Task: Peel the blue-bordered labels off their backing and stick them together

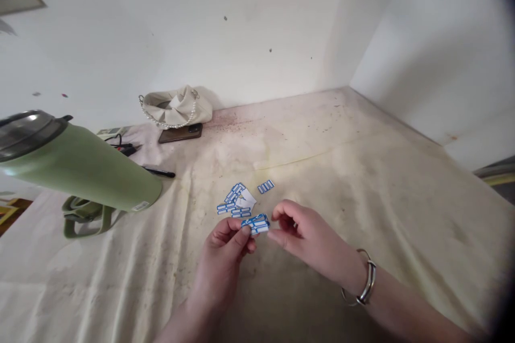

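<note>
1. Several blue-edged labels (257, 225) on my feed, pinched in my left hand (225, 246), fingers tight, over the surface (322, 182)
2. Now my right hand (300, 229), fingers narrowly parted, just beside them; whether it touches, I can't tell
3. Beyond, loose labels (235, 193) lie spread, and a green bottle (100, 166) sits off to the left

Soft light leaves the wall (249, 43) pale and the near desk (298, 305) dimmer, with glare on the lid (30, 131), blurry cards (256, 224), dark right corners and a lens-stretched bottle (100, 166).
</note>
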### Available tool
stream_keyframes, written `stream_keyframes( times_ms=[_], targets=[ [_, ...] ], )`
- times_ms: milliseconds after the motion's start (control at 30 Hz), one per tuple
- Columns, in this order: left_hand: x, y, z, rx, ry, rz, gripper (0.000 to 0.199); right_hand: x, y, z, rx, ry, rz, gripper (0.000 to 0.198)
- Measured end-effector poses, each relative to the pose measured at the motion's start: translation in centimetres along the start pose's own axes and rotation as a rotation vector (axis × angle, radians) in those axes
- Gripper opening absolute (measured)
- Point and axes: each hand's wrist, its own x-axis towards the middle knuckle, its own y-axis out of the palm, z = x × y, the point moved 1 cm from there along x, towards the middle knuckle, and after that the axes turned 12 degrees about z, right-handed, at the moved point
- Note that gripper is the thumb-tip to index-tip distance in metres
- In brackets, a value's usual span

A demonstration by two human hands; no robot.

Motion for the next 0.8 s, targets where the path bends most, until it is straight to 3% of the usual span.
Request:
stream_keyframes(
  times_ms=[67,200,333,533,633,733,800],
  targets=[
    [0.02,-0.02,0.13,-0.046,-0.014,0.005,0.015,-0.02,0.18,0.08,0.093,-0.027,0.030,0.027],
    [-0.03,0.05,0.27,0.084,0.001,0.032,0.013,0.10,0.67,0.16,0.100,-0.037,0.099,0.013],
    [-0.21,0.49,-0.11,0.261,0.034,0.048,0.010,0.34,0.83,0.03,0.048,-0.002,0.090,0.020],
    [-0.42,0.88,-0.49,0.339,0.045,0.101,0.010,0.32,0.88,0.22,0.090,0.004,0.134,0.020],
    [-0.41,0.56,-0.23,0.206,-0.001,0.115,0.010,0.08,0.97,0.40,0.106,-0.062,0.091,0.007],
    [-0.45,0.38,-0.05,-0.104,-0.104,0.181,0.009,-0.15,1.00,0.58,0.034,-0.206,0.012,0.044],
    [-0.50,0.38,-0.05,-0.253,-0.172,0.215,0.008,-0.20,1.00,0.65,-0.030,-0.310,0.002,0.049]
  ],
)
